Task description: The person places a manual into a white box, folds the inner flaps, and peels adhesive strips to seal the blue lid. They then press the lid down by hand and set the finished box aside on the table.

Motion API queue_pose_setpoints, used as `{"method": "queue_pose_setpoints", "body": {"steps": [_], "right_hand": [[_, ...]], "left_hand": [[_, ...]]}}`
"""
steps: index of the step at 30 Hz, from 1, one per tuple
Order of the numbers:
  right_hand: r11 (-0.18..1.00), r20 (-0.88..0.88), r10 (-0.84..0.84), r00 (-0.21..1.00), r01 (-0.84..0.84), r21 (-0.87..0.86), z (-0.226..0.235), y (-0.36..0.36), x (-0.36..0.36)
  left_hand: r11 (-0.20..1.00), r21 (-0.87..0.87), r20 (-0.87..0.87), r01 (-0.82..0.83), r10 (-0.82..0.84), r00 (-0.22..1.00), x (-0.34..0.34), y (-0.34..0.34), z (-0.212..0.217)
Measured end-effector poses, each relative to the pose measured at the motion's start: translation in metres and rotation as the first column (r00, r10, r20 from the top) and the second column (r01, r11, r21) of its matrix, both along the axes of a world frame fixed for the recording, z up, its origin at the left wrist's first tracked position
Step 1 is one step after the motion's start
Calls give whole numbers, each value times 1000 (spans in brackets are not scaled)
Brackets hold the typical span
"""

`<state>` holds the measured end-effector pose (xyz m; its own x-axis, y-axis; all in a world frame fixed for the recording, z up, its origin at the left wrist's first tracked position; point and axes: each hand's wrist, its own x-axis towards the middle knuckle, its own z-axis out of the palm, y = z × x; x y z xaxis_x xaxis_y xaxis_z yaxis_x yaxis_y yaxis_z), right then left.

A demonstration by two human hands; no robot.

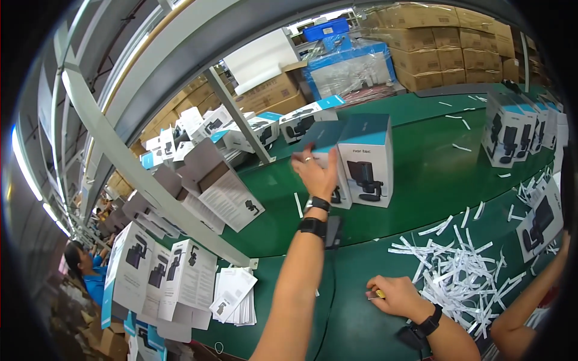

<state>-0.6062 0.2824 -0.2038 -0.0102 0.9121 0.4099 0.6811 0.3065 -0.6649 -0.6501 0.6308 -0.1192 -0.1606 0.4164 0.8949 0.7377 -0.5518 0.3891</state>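
My left hand [319, 174] reaches out over the green belt, fingers spread, against the near left side of a white-and-teal carton [328, 133]. It partly hides that carton's front. A second carton [368, 162], printed with a black microphone on a stand, stands upright beside it on the right. My right hand [394, 296] is closed low over the green table, with a small yellow object [380, 294] showing between thumb and fingers; its kind is too small to tell. Both wrists wear black bands. A heap of white paper strips [460, 274] lies to the right of it.
Folded-open cartons [156, 271] and a stack of white leaflets [236, 301] sit at left by a grey metal post [150, 180]. More cartons [512, 129] stand at far right. Another person's arm [530, 301] is at right, near a tilted carton [542, 219]. A black cable [328, 301] crosses the table.
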Motion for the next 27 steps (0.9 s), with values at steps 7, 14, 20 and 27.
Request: {"method": "queue_pose_setpoints", "body": {"steps": [7,14,20,27], "right_hand": [[998,90,22,996,-17,-57,-10,-6,16],[995,75,95,993,-93,-35,-5,-4,2],[996,-26,23,999,-21,83,-3,-8,6],[949,-614,-296,731,300,-101,-16,8,28]], "left_hand": [[858,-228,-744,-460,152,651,-181,91,78],[806,-48,-814,-590,311,491,-276,77,56],[983,-116,-708,142,-182,682,-234,-56,99],[694,-439,-723,571,-650,233,-205,-234,91]]}}
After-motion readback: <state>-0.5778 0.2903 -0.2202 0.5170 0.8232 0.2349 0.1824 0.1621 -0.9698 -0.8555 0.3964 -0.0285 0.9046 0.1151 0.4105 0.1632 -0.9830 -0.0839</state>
